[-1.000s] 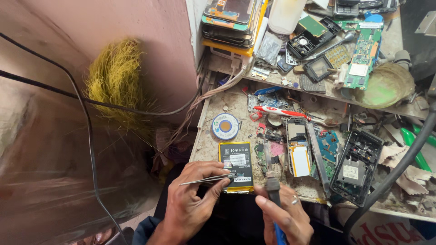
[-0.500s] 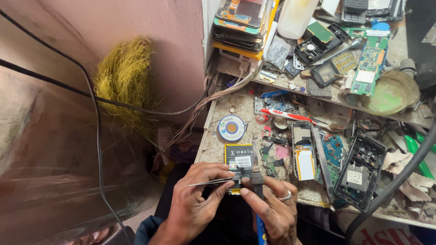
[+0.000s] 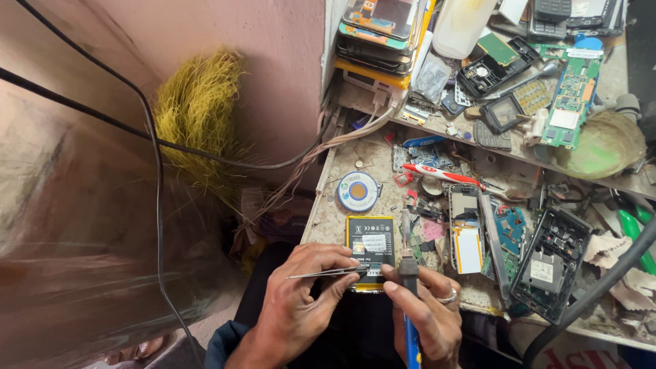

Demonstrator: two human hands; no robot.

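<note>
— So where did the battery [image 3: 370,247] lie against the hands?

— Flat on the desk [image 3: 328,220], a black slab with a yellow border and a pale label. Its near edge sat right under both sets of fingers. The left hand [image 3: 301,307] came at it from the left, fingers pinched together on thin metal tweezers [image 3: 326,272], whose points reached the battery's lower edge.

— And the other one?

— The right hand [image 3: 427,321], ring on one finger, was closed around a soldering iron [image 3: 408,273] with a dark grip and a blue handle below; its slim metal tip stood up along the battery's right side.

— Around it?

— Just beyond the battery lay a round spool of solder wire [image 3: 357,191], and to the right an opened phone [image 3: 466,229] with a white panel, a blue circuit board [image 3: 510,231] and a black phone frame [image 3: 550,263], all on a gritty, stained surface.
</note>
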